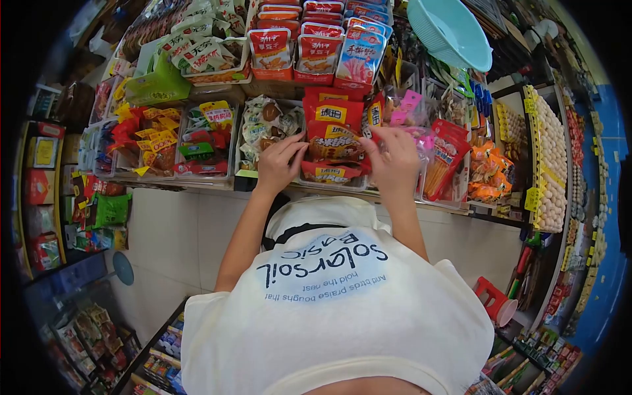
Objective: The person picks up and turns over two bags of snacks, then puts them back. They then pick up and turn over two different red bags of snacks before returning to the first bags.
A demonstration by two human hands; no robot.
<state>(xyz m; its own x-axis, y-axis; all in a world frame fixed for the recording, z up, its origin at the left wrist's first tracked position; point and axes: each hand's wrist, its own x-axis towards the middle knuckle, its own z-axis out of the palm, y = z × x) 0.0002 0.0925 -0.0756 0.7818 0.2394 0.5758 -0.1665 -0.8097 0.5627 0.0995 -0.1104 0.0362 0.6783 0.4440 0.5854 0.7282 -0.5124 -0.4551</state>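
A red snack packet [333, 142] with yellow labels stands in a clear plastic bin at the front of the display. My left hand [282, 162] is at its left edge, thumb and fingertips pinched on the side. On the opposite edge, my right hand [395, 158] grips it between thumb and fingers. Behind it rises another red packet [333, 110], and a lower red packet [329, 174] lies in front. Left of the bin, a container holds white-and-green wrapped snacks [261, 125].
Boxes of orange-red pouches [270, 49] and blue pouches [361, 56] stand farther back. A turquoise basket [454, 33] sits at the back right. Eggs [552, 158] in trays line the right side. Red bags [446, 158] fill a bin to the right. Tiled floor [178, 230] shows on the left.
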